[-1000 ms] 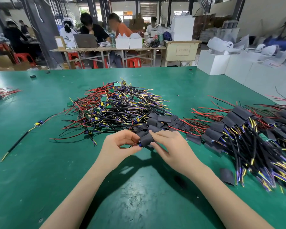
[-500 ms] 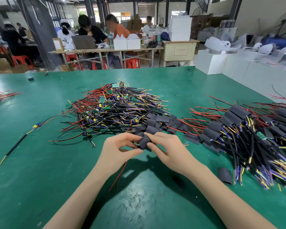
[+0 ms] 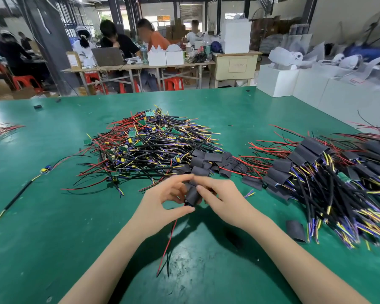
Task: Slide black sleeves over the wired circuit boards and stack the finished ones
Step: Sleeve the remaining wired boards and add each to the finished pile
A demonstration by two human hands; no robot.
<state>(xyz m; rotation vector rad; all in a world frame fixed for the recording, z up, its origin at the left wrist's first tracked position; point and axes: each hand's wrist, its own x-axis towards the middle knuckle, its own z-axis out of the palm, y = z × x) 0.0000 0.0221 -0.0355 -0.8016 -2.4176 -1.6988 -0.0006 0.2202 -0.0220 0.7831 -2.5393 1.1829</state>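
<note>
The black sleeve [image 3: 191, 195] was held between both hands just above the green table [image 3: 53, 216], near its front middle and just in front of the loose heap of empty sleeves [image 3: 208, 163]. The left hand [image 3: 162, 205] curled around the sleeve's lower end, thumb below and fingers above. The right hand [image 3: 222, 200] pinched its upper side with thumb and fingertips. Half a second earlier the sleeve sat at the same spot in the same two-handed grip, but now a red wire [image 3: 169, 242] and a black wire [image 3: 167, 265] hung farther out from its lower end, trailing toward the person over the table. A second earlier no wire showed below the hands at all. Whether the circuit board was fully inside the sleeve could not be told, since the fingers covered it.

Behind the hands lay the pile of unsleeved wired boards [image 3: 145, 145], a tangle of red, black and yellow leads with small green boards. To the right, the stack of finished ones [image 3: 316, 172] spread along the table, each with a black sleeve on it. A single empty sleeve [image 3: 295, 230] lay apart at the near right, and one lone wired board [image 3: 45, 170] lay at the left. Neither pile had shifted between frames.
</note>
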